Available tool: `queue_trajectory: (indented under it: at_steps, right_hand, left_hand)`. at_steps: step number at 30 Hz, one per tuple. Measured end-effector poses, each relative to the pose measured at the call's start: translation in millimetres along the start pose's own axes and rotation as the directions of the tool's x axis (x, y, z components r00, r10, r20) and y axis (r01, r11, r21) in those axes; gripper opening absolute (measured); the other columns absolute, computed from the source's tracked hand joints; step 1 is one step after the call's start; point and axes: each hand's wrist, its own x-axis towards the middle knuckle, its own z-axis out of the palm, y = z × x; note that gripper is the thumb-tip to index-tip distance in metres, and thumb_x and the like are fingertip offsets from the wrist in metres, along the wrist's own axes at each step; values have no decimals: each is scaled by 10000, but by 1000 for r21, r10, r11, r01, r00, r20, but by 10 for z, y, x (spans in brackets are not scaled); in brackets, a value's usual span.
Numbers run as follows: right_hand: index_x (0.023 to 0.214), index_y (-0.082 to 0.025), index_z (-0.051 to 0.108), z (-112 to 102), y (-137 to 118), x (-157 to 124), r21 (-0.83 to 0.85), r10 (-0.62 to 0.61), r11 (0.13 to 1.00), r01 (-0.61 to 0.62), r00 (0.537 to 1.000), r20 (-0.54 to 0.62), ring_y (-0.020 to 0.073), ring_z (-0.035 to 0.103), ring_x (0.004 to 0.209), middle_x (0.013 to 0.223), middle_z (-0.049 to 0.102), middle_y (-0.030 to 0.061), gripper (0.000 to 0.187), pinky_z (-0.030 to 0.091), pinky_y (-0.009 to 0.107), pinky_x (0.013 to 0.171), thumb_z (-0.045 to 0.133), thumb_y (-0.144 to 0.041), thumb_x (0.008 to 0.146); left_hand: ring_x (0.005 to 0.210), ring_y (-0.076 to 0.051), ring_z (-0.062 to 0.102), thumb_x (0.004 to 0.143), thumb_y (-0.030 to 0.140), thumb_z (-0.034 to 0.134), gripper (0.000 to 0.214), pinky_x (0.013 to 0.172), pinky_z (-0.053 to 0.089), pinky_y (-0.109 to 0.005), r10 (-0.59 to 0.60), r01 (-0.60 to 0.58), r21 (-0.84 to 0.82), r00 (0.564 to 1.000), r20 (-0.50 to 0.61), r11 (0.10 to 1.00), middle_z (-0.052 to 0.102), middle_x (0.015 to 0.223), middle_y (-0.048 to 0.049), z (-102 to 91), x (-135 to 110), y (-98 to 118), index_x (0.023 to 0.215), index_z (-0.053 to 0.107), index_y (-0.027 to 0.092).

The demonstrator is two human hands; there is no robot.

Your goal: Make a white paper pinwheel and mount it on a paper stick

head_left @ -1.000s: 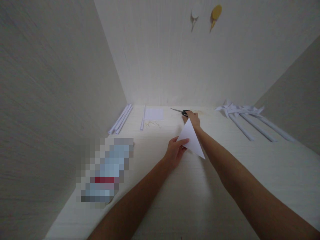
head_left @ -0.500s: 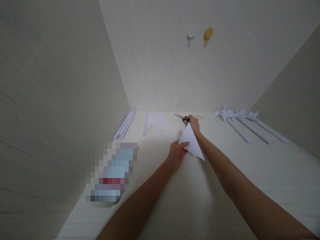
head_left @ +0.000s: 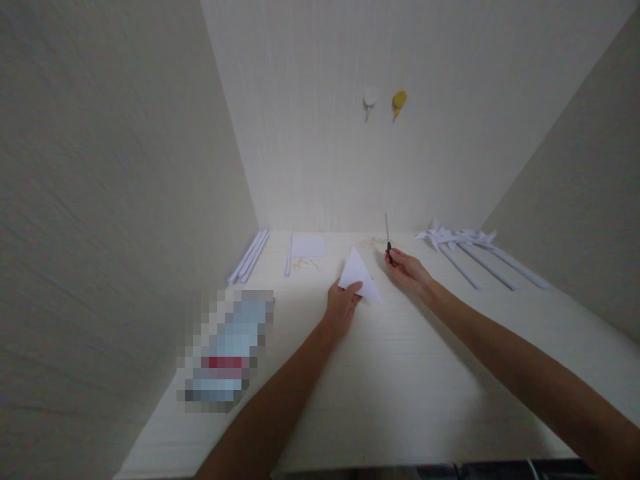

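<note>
My left hand pinches a white paper triangle near its lower edge, with the thumb on top and the point facing away from me. To the right, my right hand grips a pair of scissors by the dark handles. The blades point toward the back wall and look closed, seen edge-on. Paper and scissors are apart. Behind them lie thin pale strands on the white table.
At the back left are several rolled paper sticks, a single stick, a white paper square and pale strands. Paper pinwheels on sticks lie at right. A blurred-out object sits front left. Two hooks are on the wall.
My right hand has moved right, away from the paper, and turned the scissors from pointing left to pointing at the wall. The left hand still holds the triangle. The view has shifted slightly.
</note>
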Motion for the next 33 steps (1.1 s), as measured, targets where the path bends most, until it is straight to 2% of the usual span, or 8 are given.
queue_trajectory:
  at_steps: [2, 5, 12, 16, 21, 25, 28, 33]
  right_hand:
    - [699, -215, 503, -145, -45, -214, 85, 27, 996, -32, 998, 61, 131, 580, 711, 704, 560, 16, 105, 495, 293, 759, 580, -185, 633]
    - [770, -210, 565, -273, -45, -529, 414, 118, 881, -229, 954, 276, 126, 585, 772, 791, 593, 19, 200, 471, 284, 833, 616, -115, 601]
    - [1009, -262, 518, -237, 15, -827, 591, 118, 698, -404, 879, 461, 103, 602, 831, 836, 627, -21, 447, 451, 268, 862, 664, -112, 614]
    - [1044, -255, 495, -261, 15, -824, 611, 87, 671, -419, 863, 497, 115, 607, 856, 853, 638, -15, 446, 446, 272, 868, 655, -125, 648]
    - [988, -260, 504, -286, 5, -836, 637, 149, 643, -424, 886, 439, 157, 581, 957, 977, 624, 14, 411, 466, 296, 846, 622, -68, 645]
    - [932, -249, 511, -275, -1, -830, 628, 186, 672, -393, 910, 371, 125, 628, 805, 885, 645, -2, 390, 504, 254, 761, 634, -54, 618]
    - [907, -237, 515, -275, -13, -823, 551, 186, 753, -360, 920, 346, 85, 617, 598, 716, 633, -41, 313, 523, 208, 599, 654, -148, 641]
    - [953, -206, 514, -288, -24, -845, 258, 85, 947, -190, 925, 370, 67, 524, 408, 624, 606, -39, 333, 366, 156, 338, 651, -295, 662]
  left_hand:
    - [747, -149, 615, 539, 96, 648, 270, 719, 456, -270, 1, -1, 29, 1000, -14, 1000, 664, 781, -45, -4, 2, 15, 800, 587, 124]
    - [691, -143, 614, 564, 128, 649, 227, 692, 463, -269, -15, 16, 62, 1000, -17, 998, 661, 758, -53, 6, -4, 25, 786, 604, 112]
    - [576, -129, 606, 656, 171, 595, 190, 669, 492, -293, 22, -22, 129, 1000, -2, 991, 655, 698, -50, 19, -42, 6, 833, 570, 108]
    - [495, -102, 578, 671, 210, 592, 221, 568, 489, -251, 64, -63, 245, 998, 6, 967, 652, 680, -34, 13, -64, 3, 868, 551, 117]
    - [506, -89, 569, 614, 194, 645, 237, 625, 501, -273, 108, -100, 319, 994, -6, 943, 651, 705, -26, 12, -36, -6, 825, 569, 118]
    - [546, -87, 568, 583, 171, 660, 165, 667, 499, -270, 110, -82, 321, 992, -68, 943, 632, 683, -27, -3, 15, -15, 714, 588, 100]
    - [552, -77, 551, 578, 151, 656, 116, 639, 493, -232, 123, -88, 310, 988, -95, 947, 590, 612, -5, -17, 41, -14, 636, 570, 99]
    - [564, -71, 535, 595, 131, 632, 82, 646, 485, -218, 122, -89, 293, 988, -94, 952, 569, 594, 6, -25, 48, -12, 612, 555, 110]
